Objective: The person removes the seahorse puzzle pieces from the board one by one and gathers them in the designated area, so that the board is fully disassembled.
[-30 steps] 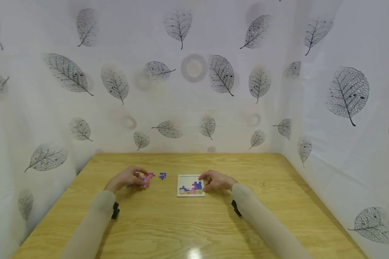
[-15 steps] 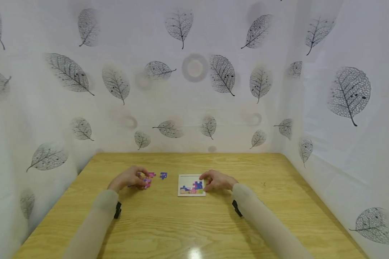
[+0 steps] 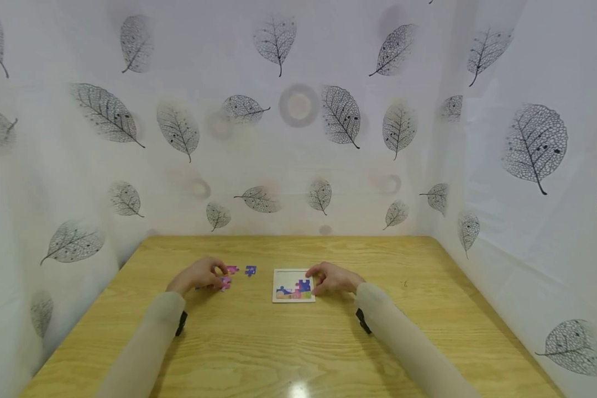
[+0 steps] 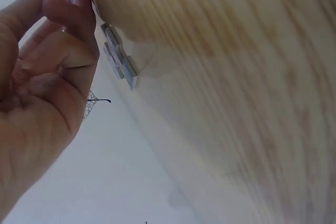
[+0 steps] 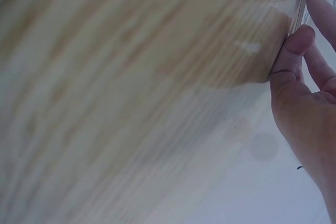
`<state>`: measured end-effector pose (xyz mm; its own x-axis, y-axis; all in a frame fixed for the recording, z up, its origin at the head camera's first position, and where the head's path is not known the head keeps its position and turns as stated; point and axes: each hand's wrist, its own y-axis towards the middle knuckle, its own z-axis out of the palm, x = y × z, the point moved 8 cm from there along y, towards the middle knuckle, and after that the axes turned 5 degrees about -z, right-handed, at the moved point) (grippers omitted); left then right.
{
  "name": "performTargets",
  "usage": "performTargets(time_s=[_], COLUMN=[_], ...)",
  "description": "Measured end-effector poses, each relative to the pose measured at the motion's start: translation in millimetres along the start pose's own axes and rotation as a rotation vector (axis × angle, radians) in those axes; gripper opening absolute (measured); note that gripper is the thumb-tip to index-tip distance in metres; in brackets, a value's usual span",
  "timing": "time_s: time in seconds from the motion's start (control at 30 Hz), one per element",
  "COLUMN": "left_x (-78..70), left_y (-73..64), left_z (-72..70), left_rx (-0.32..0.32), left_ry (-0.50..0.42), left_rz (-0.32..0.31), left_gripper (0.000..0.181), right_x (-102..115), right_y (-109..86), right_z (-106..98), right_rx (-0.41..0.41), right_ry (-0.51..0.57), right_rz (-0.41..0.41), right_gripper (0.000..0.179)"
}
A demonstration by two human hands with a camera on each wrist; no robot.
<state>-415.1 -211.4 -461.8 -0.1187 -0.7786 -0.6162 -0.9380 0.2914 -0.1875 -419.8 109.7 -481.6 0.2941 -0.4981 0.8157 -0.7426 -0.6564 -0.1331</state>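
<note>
My left hand [image 3: 199,275] is at the left part of the table, its thumb and index finger pinching a pink jigsaw piece [image 3: 226,283]. Curled fingers of that left hand [image 4: 50,66] fill the upper left of the left wrist view, partly hiding the piece. On the right, my right hand [image 3: 334,277] grips the right edge of a white puzzle tray [image 3: 284,277], thumb near its lower corner and index finger higher up. Joined blue, pink and yellow pieces [image 3: 303,286] lie along the tray's bottom and right side. In the right wrist view, the thumb presses the tray's edge [image 5: 296,9].
A loose pink piece [image 3: 232,270] and a purple-blue piece [image 3: 251,270] lie between the left hand and the tray. Others are partly covered by the left hand. A leaf-patterned curtain [image 3: 298,160] stands behind the wooden table [image 3: 278,348] and along its sides.
My left hand has shifted slightly right and nearer to me, the pink piece at its fingertips moving with it. The right hand and the tray stay where they were.
</note>
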Motion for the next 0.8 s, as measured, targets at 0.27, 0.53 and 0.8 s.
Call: performTargets(time_s=[0.27, 0.53, 0.8], left_x=[3.0, 5.1, 5.3], left_y=[2.0, 1.2, 1.8], left_z=[1.2, 1.6, 1.3], left_rx=[0.006, 0.007, 0.016], left_ry=[-0.004, -0.008, 0.0], left_rz=[-0.059, -0.023, -0.005], left_gripper=[0.026, 0.029, 0.03], right_x=[2.6, 2.0, 1.1], right_y=[-1.3, -1.5, -1.3], right_z=[0.6, 1.8, 1.4], right_rx=[0.005, 0.004, -0.002], right_ry=[-0.005, 0.0, 0.008], right_rz=[0.008, 0.014, 0.021], right_gripper=[0.05, 0.048, 0.049])
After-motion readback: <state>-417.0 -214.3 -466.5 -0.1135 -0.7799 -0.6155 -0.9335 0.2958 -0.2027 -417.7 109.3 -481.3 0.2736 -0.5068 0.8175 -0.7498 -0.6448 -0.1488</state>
